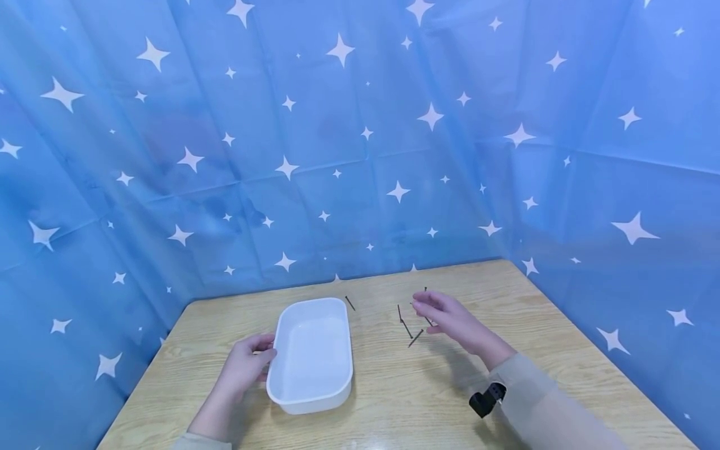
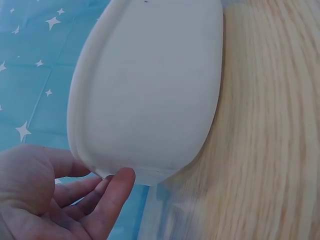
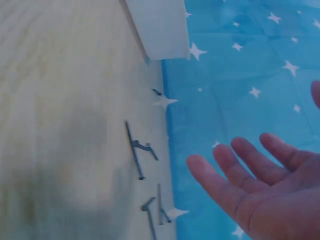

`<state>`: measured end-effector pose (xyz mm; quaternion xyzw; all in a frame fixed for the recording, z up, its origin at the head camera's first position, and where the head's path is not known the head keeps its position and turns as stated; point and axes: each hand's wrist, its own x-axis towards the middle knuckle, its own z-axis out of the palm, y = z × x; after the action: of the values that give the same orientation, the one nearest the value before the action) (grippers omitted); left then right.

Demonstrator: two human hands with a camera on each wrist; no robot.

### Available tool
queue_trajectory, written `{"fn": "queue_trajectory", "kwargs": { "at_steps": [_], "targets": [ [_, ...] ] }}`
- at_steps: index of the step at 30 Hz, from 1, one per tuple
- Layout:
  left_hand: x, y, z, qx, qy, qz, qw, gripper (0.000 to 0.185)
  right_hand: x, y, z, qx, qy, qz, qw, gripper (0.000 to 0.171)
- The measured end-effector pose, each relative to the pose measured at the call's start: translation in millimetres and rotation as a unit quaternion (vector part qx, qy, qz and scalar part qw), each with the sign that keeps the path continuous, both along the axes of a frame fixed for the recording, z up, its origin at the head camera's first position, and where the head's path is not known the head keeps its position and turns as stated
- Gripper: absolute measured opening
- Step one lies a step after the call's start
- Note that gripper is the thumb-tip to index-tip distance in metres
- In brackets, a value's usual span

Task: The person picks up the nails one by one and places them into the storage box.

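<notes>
- I see my left hand (image 1: 244,365) at the near left rim of the white tub (image 1: 312,356); the curled fingers (image 2: 107,200) touch the rim, thumb on the top edge, a light hold rather than a firm clamp.
- The tub sits flat on the wooden table (image 1: 562,350), long side pointing away from me, and looks empty.
- To the right of the tub, my right hand (image 1: 450,319) hovers above the table, fingers (image 3: 220,185) straight and spread apart, holding nothing.
- A few thin dark nails (image 1: 406,325) lie scattered on the wood right of the tub, just under and beside that hand's fingertips.
- One more nail (image 1: 350,303) lies alone just past the tub's far right corner.
- Behind the tub, blue star-printed cloth (image 1: 360,156) walls in the table.
</notes>
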<state>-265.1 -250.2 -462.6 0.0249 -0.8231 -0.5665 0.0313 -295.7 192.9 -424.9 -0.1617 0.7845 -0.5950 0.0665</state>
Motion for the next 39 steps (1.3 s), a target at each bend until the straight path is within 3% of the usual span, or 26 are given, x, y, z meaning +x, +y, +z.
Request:
{"fn": "queue_trajectory", "kwargs": {
  "at_steps": [6,11,19,29,39],
  "targets": [
    [-0.8,-1,2.0,0.008,-0.007,0.003,0.9999,0.037,-8.2,0,16.3,0.066,0.063,-0.025,0.995,0.06],
    [-2.3,-2,1.7,0.011,-0.012,0.005,0.9999,0.037,-13.5,-1,26.1,0.134,0.116,-0.061,0.982,0.063],
    [-0.8,-1,-0.7,0.024,-0.012,0.003,0.9996,0.036,-16.1,-5,35.9,0.197,0.12,-0.085,0.969,0.07],
    [-1.0,-1,1.6,0.02,-0.015,0.005,0.9997,0.035,-29.6,-14,26.3,0.268,0.146,-0.098,0.947,0.066],
    [-1.2,0,1.4,0.014,-0.015,0.005,0.9998,0.035,-32.8,-27,8.3,0.337,0.133,-0.103,0.926,0.055]
  ]
}}
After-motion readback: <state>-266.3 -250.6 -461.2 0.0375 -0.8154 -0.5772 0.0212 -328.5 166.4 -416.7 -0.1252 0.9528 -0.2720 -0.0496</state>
